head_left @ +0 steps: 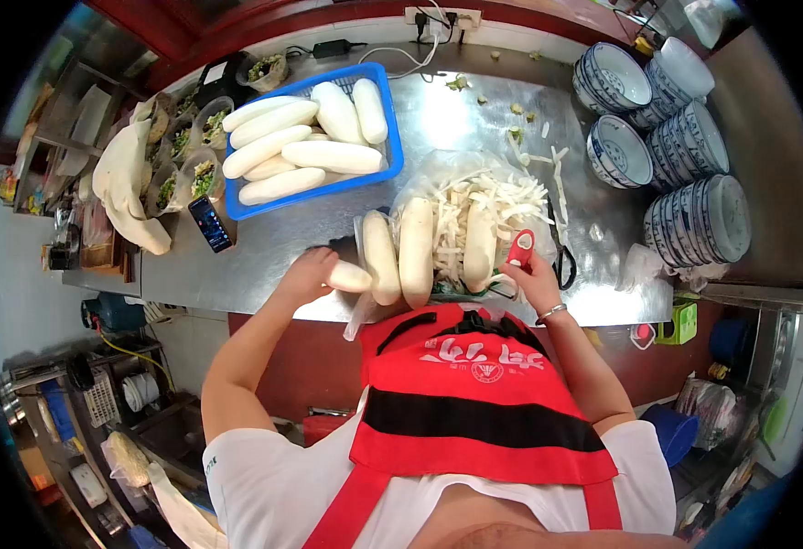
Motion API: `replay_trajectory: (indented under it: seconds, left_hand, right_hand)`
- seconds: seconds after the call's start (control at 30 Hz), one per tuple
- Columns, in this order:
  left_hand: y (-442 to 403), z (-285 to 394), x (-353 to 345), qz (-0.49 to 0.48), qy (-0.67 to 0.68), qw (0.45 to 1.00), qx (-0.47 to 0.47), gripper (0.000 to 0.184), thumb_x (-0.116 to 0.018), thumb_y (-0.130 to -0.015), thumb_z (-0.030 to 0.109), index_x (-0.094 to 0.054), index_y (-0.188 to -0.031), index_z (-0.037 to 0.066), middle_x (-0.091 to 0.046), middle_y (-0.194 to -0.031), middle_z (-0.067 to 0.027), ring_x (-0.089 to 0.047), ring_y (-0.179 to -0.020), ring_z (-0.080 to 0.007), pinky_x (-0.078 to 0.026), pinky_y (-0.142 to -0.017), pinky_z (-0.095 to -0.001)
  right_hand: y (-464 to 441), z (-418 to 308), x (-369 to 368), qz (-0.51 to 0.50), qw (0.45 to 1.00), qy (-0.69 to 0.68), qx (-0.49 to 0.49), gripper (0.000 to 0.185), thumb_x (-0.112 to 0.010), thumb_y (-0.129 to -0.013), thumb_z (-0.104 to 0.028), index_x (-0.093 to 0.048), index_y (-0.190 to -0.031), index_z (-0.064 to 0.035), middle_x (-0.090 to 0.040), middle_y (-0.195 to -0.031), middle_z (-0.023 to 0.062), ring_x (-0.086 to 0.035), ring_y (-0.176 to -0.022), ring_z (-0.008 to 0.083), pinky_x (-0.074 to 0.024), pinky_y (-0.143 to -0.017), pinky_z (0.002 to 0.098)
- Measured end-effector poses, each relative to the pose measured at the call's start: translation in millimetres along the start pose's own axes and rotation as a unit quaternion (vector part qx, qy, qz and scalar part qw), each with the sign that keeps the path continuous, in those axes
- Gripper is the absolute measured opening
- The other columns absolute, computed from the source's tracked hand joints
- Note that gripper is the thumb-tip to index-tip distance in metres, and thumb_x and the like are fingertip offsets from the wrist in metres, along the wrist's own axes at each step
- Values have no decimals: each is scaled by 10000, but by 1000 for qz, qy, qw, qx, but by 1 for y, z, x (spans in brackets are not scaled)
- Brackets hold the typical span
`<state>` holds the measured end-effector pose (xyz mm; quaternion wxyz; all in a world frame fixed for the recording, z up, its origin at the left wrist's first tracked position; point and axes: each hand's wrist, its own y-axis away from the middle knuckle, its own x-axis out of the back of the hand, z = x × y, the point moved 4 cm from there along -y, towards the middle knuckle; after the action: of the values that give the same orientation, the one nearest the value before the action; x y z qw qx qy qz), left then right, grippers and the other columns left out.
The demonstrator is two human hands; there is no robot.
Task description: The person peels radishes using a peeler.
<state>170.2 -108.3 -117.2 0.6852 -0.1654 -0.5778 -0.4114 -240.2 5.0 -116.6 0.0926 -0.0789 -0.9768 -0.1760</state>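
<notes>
Daikon (352,277) at 9 o'clock of the view has its outer end hidden under the left hand (309,274), whose grip is closed round it, elbow bent. Right hand (536,282), 3 o'clock, has its grip wrapped on a red peeler (521,245), blade hard to make out. Stringy, pale peels (504,196) around 2, blue plastic basket (395,114) at 11.

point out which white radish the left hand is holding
The radish at the left end of the group by the table's near edge. The left hand grips its end, and it lies crosswise, while the three beside it point away from the person.
</notes>
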Motion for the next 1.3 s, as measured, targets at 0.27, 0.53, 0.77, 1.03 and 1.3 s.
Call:
replay_trajectory:
  seconds: [0.27, 0.53, 0.77, 1.03, 1.3]
  left_hand:
    - [22, 59, 29, 53, 664, 706, 241, 575, -648, -863, 281, -443, -1306, -23, -602, -1153, -146, -603, -1021, -213, -476, -907, -352]
    - [-42, 172, 56, 31, 899, 412, 147, 634, -283, -983, 530, -477, -1248, -12, -635, -986, -169, -647, -848, -243, -552, -767, -362]
    - [-55, 201, 56, 8, 889, 397, 227, 699, -229, -961, 600, -566, -1111, 7, -632, -847, -142, -621, -650, -223, -516, -538, -333]
    - [-37, 217, 64, -79, 948, 294, 90, 653, -243, -973, 564, -524, -1177, 11, -603, -890, -166, -617, -713, -263, -519, -607, -358]
    - [-54, 204, 57, -17, 933, 334, 135, 668, -269, -960, 583, -496, -1266, 35, -623, -1006, -187, -645, -810, -251, -562, -691, -334]
  right_hand:
    - [-9, -43, 11, 9, 989, -122, -81, 217, -660, -852, -123, -600, -1030, -13, -652, -919, 47, -618, -829, 136, -490, -749, 262]
    - [-21, -118, -10, -33, 917, -398, -9, 239, -630, -862, -63, -567, -1082, 8, -627, -1025, 89, -603, -953, 181, -477, -842, 299]
    - [-3, -166, -52, -165, 966, -165, 110, 268, -712, -807, -79, -604, -1047, -27, -630, -932, 12, -573, -842, 79, -471, -759, 234]
    - [-80, -113, 12, 87, 976, 148, 130, 222, -712, -818, -141, -606, -971, -19, -656, -866, 21, -608, -755, 115, -481, -673, 255]
    - [-27, -150, 11, 101, 975, -64, 186, 306, -741, -781, -151, -601, -1018, -18, -664, -868, 44, -621, -767, 123, -497, -690, 275]
